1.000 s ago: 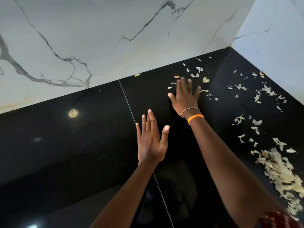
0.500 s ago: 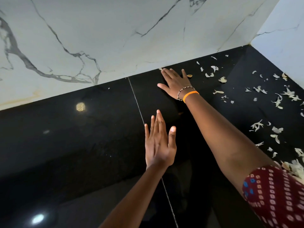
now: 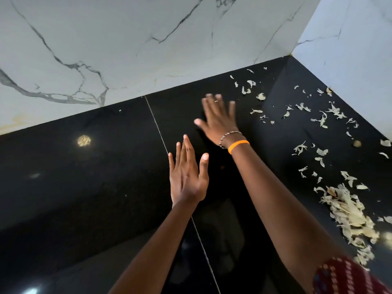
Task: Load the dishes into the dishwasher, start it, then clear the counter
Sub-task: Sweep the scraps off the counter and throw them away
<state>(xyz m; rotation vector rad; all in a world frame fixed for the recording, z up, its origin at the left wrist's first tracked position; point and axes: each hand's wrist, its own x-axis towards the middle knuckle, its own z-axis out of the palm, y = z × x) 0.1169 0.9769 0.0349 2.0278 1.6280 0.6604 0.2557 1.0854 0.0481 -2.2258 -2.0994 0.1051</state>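
Both hands are flat and hold nothing: the left hand (image 3: 186,175) stands on edge, fingers together; the right hand (image 3: 218,117) is spread over the black surface (image 3: 84,187), blurred. Pale peel scraps (image 3: 350,215) lie scattered right, toward the marble wall (image 3: 127,49).

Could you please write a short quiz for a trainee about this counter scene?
1. True or false: the right hand is gripping a cloth.
2. Where is the biggest heap of peel scraps? A) near the right edge of the black counter B) left of the counter seam C) on the marble wall
3. Fill in: the left hand is held with its fingers ____.

Key: 1 false, it is flat and open, holding nothing. 2 A. 3 straight.
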